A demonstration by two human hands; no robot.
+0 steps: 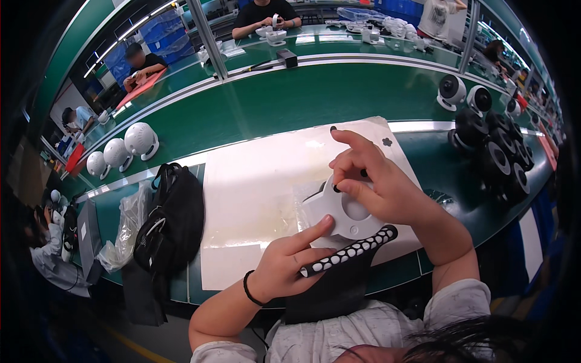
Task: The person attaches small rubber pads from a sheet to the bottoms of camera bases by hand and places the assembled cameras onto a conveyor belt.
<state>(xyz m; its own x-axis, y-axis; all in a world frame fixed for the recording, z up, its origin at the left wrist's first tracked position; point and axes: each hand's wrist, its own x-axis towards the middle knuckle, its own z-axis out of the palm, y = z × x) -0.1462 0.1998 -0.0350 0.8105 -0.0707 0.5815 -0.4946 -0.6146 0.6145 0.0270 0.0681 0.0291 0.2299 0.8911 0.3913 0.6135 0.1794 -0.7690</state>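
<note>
The white part, a rounded piece with a shallow round hollow, was on the near right half of the pale board, with both hands about it. The left hand reached in from the near side, its forefinger stretched out so that the tip met the edge of the white part, its other fingers more bent. A black strip with rows of white dots slanted across those fingers and stuck out to the right, along the near side of the white part; how firmly it was gripped, I could not tell.

The right hand was above the far side of the white part, forefinger raised and crooked, thumb and another finger bent close together. Small dark spots showed at the fingertips (whether loose bits or something on the nails, I could not tell), so whether it pinched anything was unclear.

A black bag lay left of the board, with a clear plastic bag beside it. Three white round cameras stood in a row beyond them, and black round cameras were clustered at the right.
</note>
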